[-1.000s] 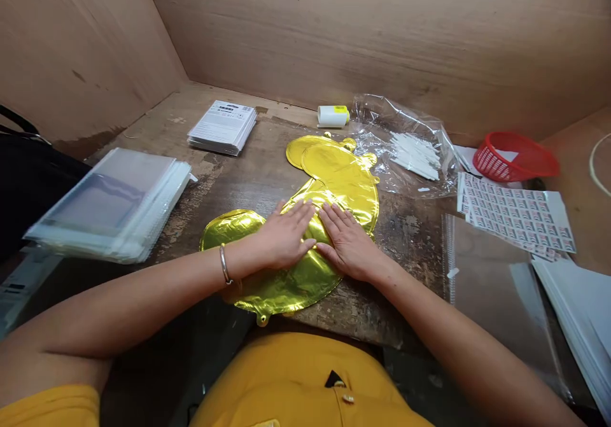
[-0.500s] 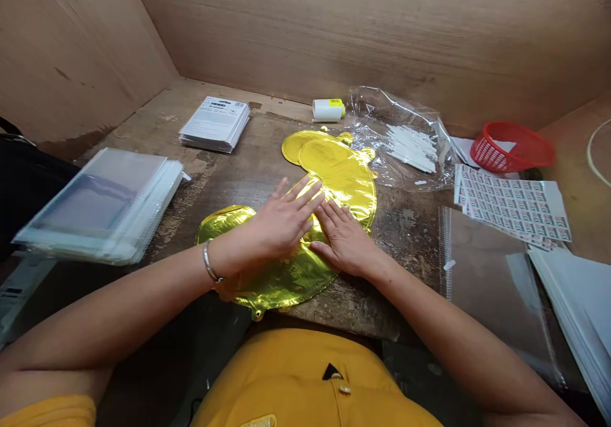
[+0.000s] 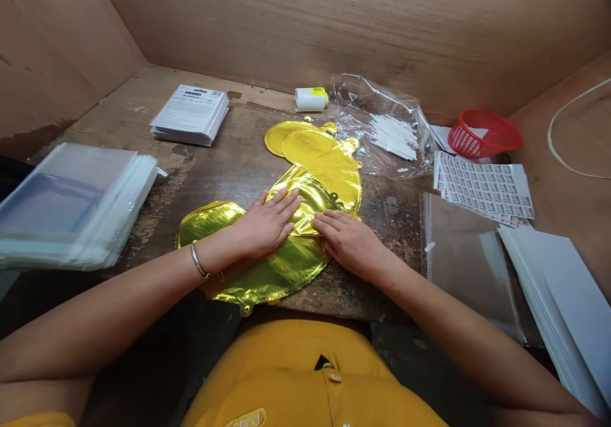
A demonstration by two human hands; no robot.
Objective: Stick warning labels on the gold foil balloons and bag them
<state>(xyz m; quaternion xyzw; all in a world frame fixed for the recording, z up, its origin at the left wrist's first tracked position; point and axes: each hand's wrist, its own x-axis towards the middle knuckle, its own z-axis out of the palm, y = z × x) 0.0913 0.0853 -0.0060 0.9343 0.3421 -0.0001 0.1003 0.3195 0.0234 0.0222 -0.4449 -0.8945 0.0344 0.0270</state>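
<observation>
Flat gold foil balloons (image 3: 281,271) lie overlapping on the worn wooden table, the nearest with a part folded over into a crease across its middle. My left hand (image 3: 267,223), a metal bangle at its wrist, rests palm down on the folded foil with fingers spread. To its right, my right hand (image 3: 353,239) presses on the fold's right edge. Its fingers reach left over the foil, slightly bent, and the thumb is mostly hidden beneath. Farther back, more round gold foil balloons (image 3: 324,156) are fanned out, small tabs at their edges.
At left are clear plastic sleeves (image 3: 71,204) and a stack of printed cards (image 3: 188,112). Behind the foil stand a white roll (image 3: 310,99) and a clear bag holding white sticks (image 3: 394,135). On the right are a red basket (image 3: 484,135), sticker sheets (image 3: 484,185) and white sheets (image 3: 558,287).
My hands have moved apart: the left slid off the right's fingertips, and the right shifted to the fold's right edge, thumb tucked under. The folded flap is plainer now. The view shifted slightly.
</observation>
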